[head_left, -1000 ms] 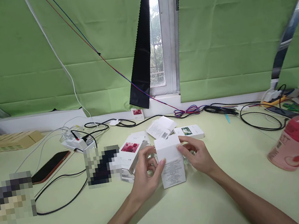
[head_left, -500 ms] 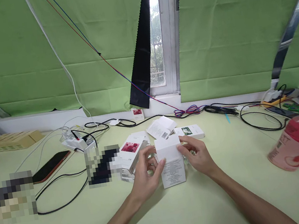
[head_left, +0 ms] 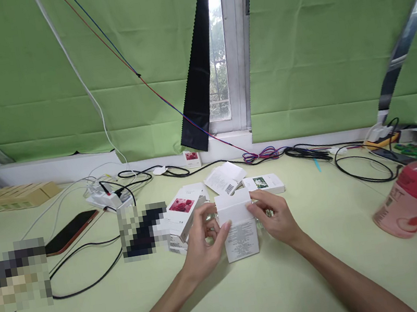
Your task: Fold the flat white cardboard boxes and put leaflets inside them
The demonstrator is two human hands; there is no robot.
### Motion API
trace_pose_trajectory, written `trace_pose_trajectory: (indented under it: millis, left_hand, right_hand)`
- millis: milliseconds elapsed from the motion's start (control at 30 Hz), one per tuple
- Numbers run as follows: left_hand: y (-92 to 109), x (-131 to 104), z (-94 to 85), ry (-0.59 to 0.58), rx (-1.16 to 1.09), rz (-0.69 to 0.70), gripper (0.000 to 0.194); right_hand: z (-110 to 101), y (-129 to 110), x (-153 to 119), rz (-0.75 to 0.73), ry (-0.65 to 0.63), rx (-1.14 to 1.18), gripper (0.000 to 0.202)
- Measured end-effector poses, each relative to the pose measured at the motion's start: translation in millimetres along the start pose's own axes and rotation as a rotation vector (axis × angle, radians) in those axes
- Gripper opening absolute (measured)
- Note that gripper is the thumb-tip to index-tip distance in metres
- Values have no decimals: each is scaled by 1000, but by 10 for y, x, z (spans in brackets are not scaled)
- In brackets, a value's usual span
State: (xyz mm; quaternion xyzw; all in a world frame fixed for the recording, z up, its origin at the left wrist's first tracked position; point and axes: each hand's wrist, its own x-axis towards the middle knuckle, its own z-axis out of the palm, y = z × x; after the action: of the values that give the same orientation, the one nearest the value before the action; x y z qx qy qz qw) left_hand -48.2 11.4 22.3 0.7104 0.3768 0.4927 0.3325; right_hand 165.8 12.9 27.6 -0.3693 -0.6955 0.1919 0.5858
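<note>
A small white cardboard box (head_left: 241, 240), printed with lines of small text, stands upright between my hands, its top flap (head_left: 234, 204) raised. From the left, my left hand (head_left: 205, 233) grips its side, the thumb on the front face. My right hand (head_left: 273, 214) pinches the opposite edge near the flap, fingers partly hidden behind. Glimpses of something clear and shiny show by the fingers of both hands, too hidden to name. Close to my left hand lies a pile of white boxes, the top one with a red flower picture (head_left: 181, 206).
Behind the held box lie a white box with a barcode (head_left: 222, 179) and one with a white flower picture (head_left: 272, 183). A pink bottle (head_left: 413, 200) stands at right. Leftward are a phone (head_left: 72, 231), a power strip (head_left: 110, 199) and looping black cables.
Almost nothing differs. The box's raised flap has shifted very slightly, while both hands keep their places on it.
</note>
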Motion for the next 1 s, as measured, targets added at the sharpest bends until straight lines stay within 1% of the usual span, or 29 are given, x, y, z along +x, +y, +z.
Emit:
trace_pose_trajectory:
  millis: [333,600,1000]
  left_hand:
    - [10,-1,-9,-19,1,-22,38]
    - [-2,10,-10,-26,-7,-6,36]
    - [16,5,-20,-33,13,19,39]
  right_hand:
    - [15,5,2,-70,9,-31,18]
    - [10,-2,3,-83,6,-48,16]
    - [4,-11,5,-95,-5,-57,14]
